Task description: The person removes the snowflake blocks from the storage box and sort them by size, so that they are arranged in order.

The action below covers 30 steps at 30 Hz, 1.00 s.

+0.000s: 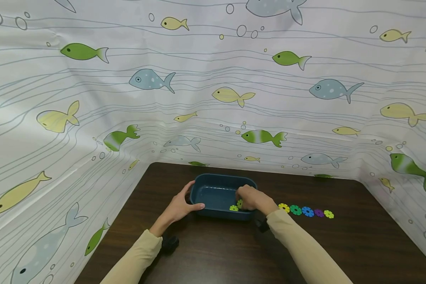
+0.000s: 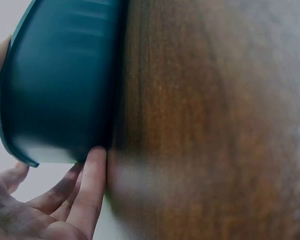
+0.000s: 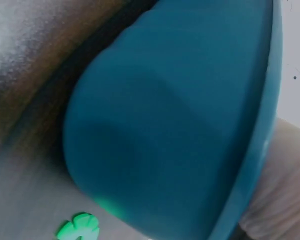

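A dark blue plastic tub [image 1: 218,215] stands on the brown table. My left hand [image 1: 181,205] grips its left end, the thumb on the front rim and the fingers along the outer wall, as the left wrist view also shows. My right hand [image 1: 251,197] reaches over the rim into the tub's right end. Its fingers point down and their tips are hidden, so whether they pinch anything cannot be seen. Beside them in the tub are a yellow-green notched disc [image 1: 234,208] and a second yellow-green disc [image 1: 240,203]. In the right wrist view the tub wall [image 3: 160,120] hides the fingers.
Right of the tub lies a row of flower-like notched discs: yellow [image 1: 284,208], green [image 1: 296,210], blue [image 1: 307,212], purple [image 1: 319,213] and yellow-green [image 1: 328,214]. A white fish-patterned sheet [image 1: 206,118] walls the table's back and sides.
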Each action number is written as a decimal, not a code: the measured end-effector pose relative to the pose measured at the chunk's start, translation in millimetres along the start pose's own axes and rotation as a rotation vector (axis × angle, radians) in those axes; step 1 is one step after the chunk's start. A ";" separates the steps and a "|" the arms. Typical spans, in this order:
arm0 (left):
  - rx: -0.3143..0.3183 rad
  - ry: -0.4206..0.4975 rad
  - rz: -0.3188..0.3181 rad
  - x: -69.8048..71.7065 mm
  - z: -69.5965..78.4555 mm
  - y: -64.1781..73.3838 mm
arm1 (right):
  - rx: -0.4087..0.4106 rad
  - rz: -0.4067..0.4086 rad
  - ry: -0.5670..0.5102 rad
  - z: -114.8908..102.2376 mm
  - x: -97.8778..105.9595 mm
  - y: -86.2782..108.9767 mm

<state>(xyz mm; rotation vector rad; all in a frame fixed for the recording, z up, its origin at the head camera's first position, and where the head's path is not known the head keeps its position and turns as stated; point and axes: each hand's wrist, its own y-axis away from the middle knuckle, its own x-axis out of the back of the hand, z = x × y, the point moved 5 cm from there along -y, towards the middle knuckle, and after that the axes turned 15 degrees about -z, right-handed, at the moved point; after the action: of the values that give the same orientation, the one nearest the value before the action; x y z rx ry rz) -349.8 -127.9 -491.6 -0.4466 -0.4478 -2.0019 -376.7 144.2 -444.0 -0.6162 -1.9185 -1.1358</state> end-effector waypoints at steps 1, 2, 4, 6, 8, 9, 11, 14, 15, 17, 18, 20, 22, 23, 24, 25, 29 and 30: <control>0.001 0.001 0.000 0.0 -0.2 -0.3 | 0.011 0.011 0.005 0.5 -0.5 -0.2; 0.002 0.000 0.001 -0.1 -0.3 -0.5 | 0.023 0.022 0.008 0.8 -0.8 -0.2; 0.001 -0.002 0.000 -0.1 -0.7 -0.8 | 0.044 0.051 0.027 1.6 -1.4 0.0; -0.002 -0.001 0.002 0.2 -0.7 -0.7 | 0.071 0.082 0.022 2.0 -1.6 0.6; -0.002 0.003 0.002 0.3 -0.7 -0.3 | 0.092 0.117 0.012 2.1 -1.3 2.1; -0.002 0.002 0.003 0.5 -0.4 0.0 | 0.100 0.133 0.007 2.3 -1.3 2.9; -0.003 0.001 0.003 0.7 -0.2 0.6 | 0.114 0.169 -0.016 3.0 -1.3 5.0; -0.002 -0.006 0.002 0.6 -0.2 0.8 | 0.117 0.222 -0.033 5.4 -1.7 8.9; 0.000 -0.007 0.001 0.5 -0.3 0.6 | 0.117 0.242 -0.051 6.7 -1.8 10.6; 0.003 -0.012 0.002 -0.1 -0.3 -0.2 | 0.118 0.278 -0.090 10.0 -2.3 15.0; 0.001 -0.017 0.002 -0.4 0.1 -0.4 | 0.117 0.296 -0.114 12.2 -2.7 17.3; 0.001 -0.017 0.000 -0.7 0.6 -0.9 | 0.122 0.333 -0.164 16.2 -3.1 22.8; 0.000 -0.017 0.000 -0.7 0.7 -1.0 | 0.135 0.371 -0.196 20.2 -3.2 28.3; -0.002 -0.018 -0.001 -0.7 0.9 -1.1 | 0.143 0.392 -0.204 22.1 -3.1 31.0; -0.004 -0.020 -0.001 -0.6 1.0 -1.0 | 0.151 0.411 -0.212 24.0 -3.1 33.5; -0.001 -0.017 -0.001 -0.5 0.6 -0.9 | 0.158 0.432 -0.216 25.8 -3.0 36.5; 0.003 -0.026 -0.001 -0.5 -0.7 -0.8 | 0.168 0.511 -0.218 33.6 -3.7 47.2; 0.006 -0.025 0.000 -0.6 -0.9 -0.8 | 0.170 0.529 -0.223 35.7 -4.2 50.2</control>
<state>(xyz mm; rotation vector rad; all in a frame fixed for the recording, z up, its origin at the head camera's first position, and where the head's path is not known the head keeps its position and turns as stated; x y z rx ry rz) -350.4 -127.6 -492.8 -0.4681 -0.4690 -1.9965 -351.6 199.4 -432.8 -1.1094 -1.8483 -0.5827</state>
